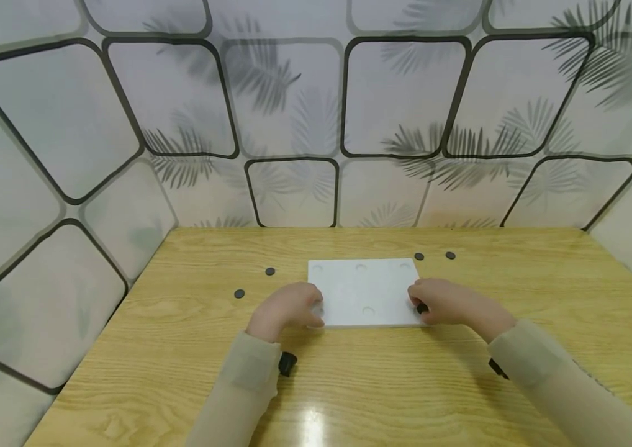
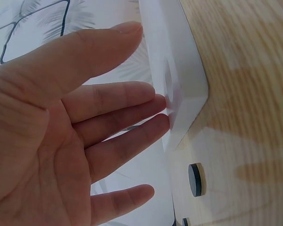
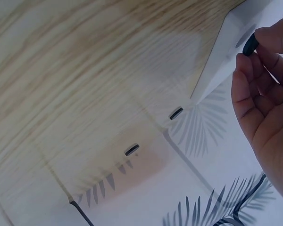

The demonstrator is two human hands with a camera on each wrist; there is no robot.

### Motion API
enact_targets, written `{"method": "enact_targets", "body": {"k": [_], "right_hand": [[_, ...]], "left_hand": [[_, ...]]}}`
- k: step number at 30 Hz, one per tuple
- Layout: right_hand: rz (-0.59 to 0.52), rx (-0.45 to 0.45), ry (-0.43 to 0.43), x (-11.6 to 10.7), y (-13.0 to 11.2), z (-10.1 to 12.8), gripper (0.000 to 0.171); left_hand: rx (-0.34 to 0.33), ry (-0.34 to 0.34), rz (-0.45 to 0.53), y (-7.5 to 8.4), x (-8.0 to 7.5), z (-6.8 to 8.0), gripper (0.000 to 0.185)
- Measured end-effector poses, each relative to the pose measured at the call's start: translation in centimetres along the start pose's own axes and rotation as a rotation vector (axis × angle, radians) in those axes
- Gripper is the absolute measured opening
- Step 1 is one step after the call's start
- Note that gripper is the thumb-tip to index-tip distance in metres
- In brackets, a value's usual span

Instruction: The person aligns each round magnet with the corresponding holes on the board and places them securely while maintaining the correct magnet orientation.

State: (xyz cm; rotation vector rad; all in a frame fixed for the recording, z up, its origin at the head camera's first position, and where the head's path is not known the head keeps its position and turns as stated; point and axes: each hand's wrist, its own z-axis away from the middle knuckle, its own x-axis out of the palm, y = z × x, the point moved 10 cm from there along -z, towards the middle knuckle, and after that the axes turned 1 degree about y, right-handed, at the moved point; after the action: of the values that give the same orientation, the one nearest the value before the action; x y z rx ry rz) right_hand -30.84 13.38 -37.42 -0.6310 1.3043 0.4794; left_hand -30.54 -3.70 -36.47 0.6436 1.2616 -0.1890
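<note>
Left hand (image 1: 289, 305) spread loosely at the left end of a white board (image 1: 369, 288), right hand (image 1: 455, 302) pinching a black disc (image 1: 421, 308) near its right end, four more discs (image 1: 270, 271) on the desk (image 1: 383, 385)

A pale grey, leaf-and-grid-patterned wall (image 1: 288, 93) fills the upper frame; below, a yellow wood-grain desk (image 1: 383, 391) shows white glare (image 1: 313, 428) bottom centre.

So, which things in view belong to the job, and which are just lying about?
Likely in the job:
white board
black disc in the right grip
four loose dark discs

Just surroundings, I'd say:
wooden table
patterned wall
</note>
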Motion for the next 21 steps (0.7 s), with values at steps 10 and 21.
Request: {"method": "enact_targets", "body": {"k": [10,21], "right_hand": [[0.021,0.016,-0.024,0.21,-0.21,-0.29,0.021],[0.033,0.03,-0.024,0.06,-0.07,-0.21,0.021]], "left_hand": [[-0.01,0.004,0.003,-0.19,0.09,-0.02,0.022],[-0.015,-0.009,-0.007,-0.33,0.15,-0.01,0.023]]}}
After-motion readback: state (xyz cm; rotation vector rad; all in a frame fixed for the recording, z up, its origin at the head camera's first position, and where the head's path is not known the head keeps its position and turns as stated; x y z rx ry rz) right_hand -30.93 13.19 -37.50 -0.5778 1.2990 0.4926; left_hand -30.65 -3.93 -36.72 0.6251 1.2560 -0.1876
